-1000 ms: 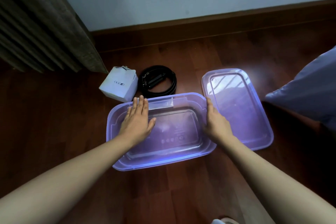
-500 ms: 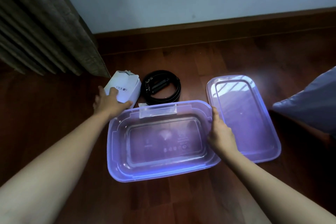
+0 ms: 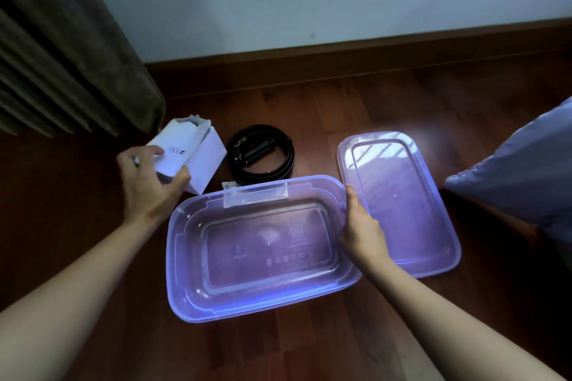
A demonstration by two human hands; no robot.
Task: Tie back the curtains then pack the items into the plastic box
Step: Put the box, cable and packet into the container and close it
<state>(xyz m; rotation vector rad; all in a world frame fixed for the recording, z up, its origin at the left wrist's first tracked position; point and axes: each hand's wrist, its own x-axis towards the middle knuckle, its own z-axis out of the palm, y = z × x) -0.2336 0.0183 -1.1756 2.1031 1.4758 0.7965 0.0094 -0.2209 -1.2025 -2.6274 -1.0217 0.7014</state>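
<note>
L hand (image 3: 148, 182) pinches small white paper carton (image 3: 198, 155), tilted just beyond clear purple plastic box (image 3: 263, 309); R hand (image 3: 362, 232) grips its right rim. Lift carton over rim, set flat, leaving room for coiled black belt (image 3: 261, 158).

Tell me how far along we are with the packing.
Done: the plastic box sits open, its lid flat on the floor beside it. Whether the curtain is tied back cannot be told from this view. In hand: the left hand grips the tilted white carton while the right hand steadies the box's rim. Left: nothing is in the box yet; carton and coiled black belt must go in.
</note>
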